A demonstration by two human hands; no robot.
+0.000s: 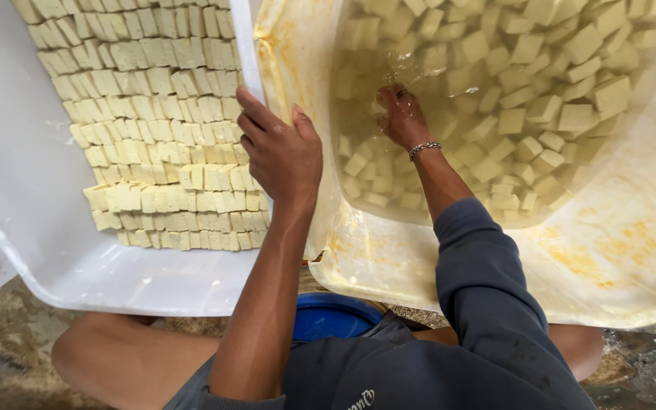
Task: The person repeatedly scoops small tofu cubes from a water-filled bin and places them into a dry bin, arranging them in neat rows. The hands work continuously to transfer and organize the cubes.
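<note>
1. The big yellow-stained white plastic tub holds cloudy water with many pale loose tofu cubes floating in it; judging by their number, much is left to move.
2. The white plastic tray beside it carries neat rows of pale packed tofu cubes over much of its floor, with bare plastic left at the near and far-left parts.
3. A round blue plastic lid peeks out below the tub; no labels show on it.
4. The left hand rests on the tray's edge, fingers loosely curled, gripping the rim.
5. The right hand is underwater among the cubes; whether its fingers grip one, I cannot tell.
</note>
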